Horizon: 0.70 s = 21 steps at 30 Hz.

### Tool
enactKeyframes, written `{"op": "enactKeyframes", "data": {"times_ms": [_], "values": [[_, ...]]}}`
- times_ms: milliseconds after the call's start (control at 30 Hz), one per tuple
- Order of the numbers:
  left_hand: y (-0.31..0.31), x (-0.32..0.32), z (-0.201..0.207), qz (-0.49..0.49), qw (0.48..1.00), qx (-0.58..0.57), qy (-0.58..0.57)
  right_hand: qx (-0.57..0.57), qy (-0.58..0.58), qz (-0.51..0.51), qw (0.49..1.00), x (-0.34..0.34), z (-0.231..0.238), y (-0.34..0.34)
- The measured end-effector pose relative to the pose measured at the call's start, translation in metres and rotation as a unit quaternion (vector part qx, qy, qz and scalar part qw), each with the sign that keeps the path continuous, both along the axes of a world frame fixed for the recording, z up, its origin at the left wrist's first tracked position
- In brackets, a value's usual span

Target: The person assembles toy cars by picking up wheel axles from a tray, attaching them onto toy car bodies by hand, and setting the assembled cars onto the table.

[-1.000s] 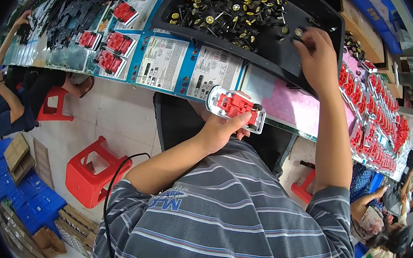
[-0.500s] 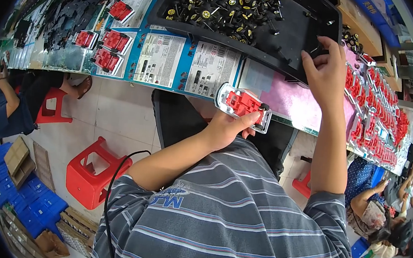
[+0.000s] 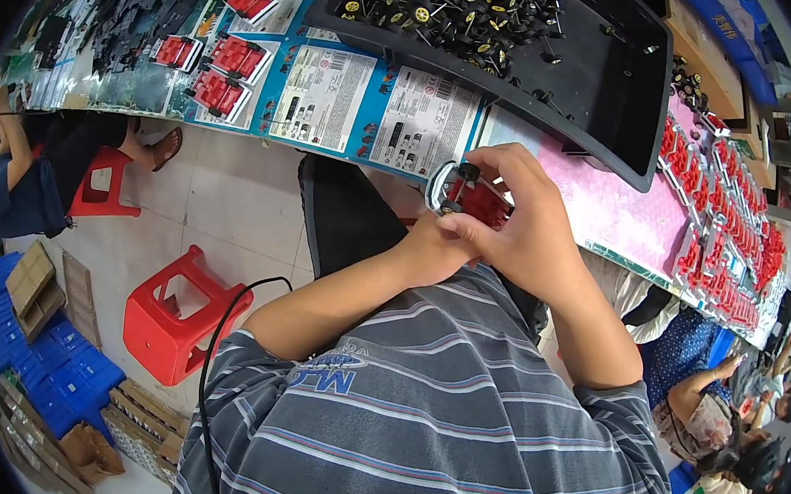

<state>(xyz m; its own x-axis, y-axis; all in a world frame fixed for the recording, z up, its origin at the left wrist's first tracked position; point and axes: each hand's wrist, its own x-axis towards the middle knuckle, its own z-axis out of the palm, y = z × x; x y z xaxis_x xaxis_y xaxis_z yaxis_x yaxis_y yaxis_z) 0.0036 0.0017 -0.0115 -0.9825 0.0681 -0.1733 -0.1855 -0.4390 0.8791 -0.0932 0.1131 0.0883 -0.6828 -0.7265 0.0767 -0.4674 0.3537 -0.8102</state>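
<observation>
Just beyond the front edge of the table, a toy car body (image 3: 478,201) with a red underside and white shell is held up in front of me. My left hand (image 3: 431,249) is closed around it from below. My right hand (image 3: 533,224) reaches over the car, its thumb and index finger closed on a black-wheeled axle (image 3: 468,171) lying across the car's underside near the white end. The fingers cover much of the car's other end. Beyond my hands, a black tray (image 3: 608,115) holds many loose wheel axles (image 3: 470,16), some with yellow hubs.
Several red-and-white car bodies (image 3: 220,94) lie at left near dark plastic parts (image 3: 149,42). Rows of similar bodies (image 3: 713,211) fill the right side. Printed card sheets (image 3: 324,97) cover the tabletop. A red stool (image 3: 179,317) stands at left; other people sit on both sides.
My right hand has come from the tray to the car, bringing an axle onto its underside. The car has turned slightly in my left hand. The view has shifted a little.
</observation>
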Motion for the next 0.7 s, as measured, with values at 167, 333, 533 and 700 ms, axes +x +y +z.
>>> {"op": "enactKeyframes", "data": {"times_ms": [167,333,533,700], "values": [[-0.001,0.005,0.001,-0.018,0.999,-0.004,-0.027,0.005,-0.017,0.022,1.000,0.001,0.000,0.002],[-0.009,0.002,-0.003,-0.028,0.995,-0.091,0.010,0.020,0.021,0.017,0.999,0.005,-0.002,-0.002],[-0.022,0.009,0.017,0.010,1.000,0.013,0.006,-0.014,0.066,0.069,0.995,0.002,0.000,0.006],[-0.064,0.030,0.021,0.057,0.996,-0.026,0.063,-0.071,0.100,-0.050,0.991,-0.011,0.010,0.032]]}}
